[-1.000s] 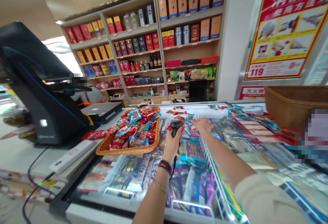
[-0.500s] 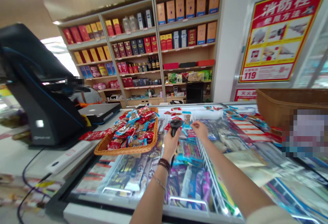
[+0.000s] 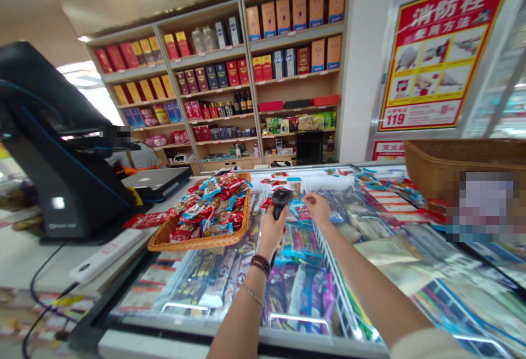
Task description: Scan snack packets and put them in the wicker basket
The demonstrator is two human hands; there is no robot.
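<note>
My left hand (image 3: pixel 273 229) is wrapped round the handle of a black handheld barcode scanner (image 3: pixel 282 197), its head pointing away from me. Just beyond the scanner is a small blue and clear snack packet (image 3: pixel 295 187), partly hidden by the scanner head. At the packet's right edge, my right hand (image 3: pixel 318 209) has thumb and forefinger pinched together; the exact contact is small and hard to see. Several red packets (image 3: pixel 280 182) lie around it on the glass freezer top (image 3: pixel 242 315). To the left, a wicker basket (image 3: pixel 247 217) is heaped with red and blue packets.
A black till screen (image 3: pixel 45 140) and a flat scale (image 3: pixel 158 182) stand at left, with a white bar-shaped device (image 3: pixel 104 255) in front. At right are a brown basket (image 3: pixel 435 167) and more loose packets (image 3: pixel 405 192). Shelves of boxes (image 3: pixel 213 77) line the back.
The view has shifted slightly. The snack packet sits a little farther left and lower behind the scanner head, and my right fingertips have curled a little. The left hand keeps its grip on the scanner.
</note>
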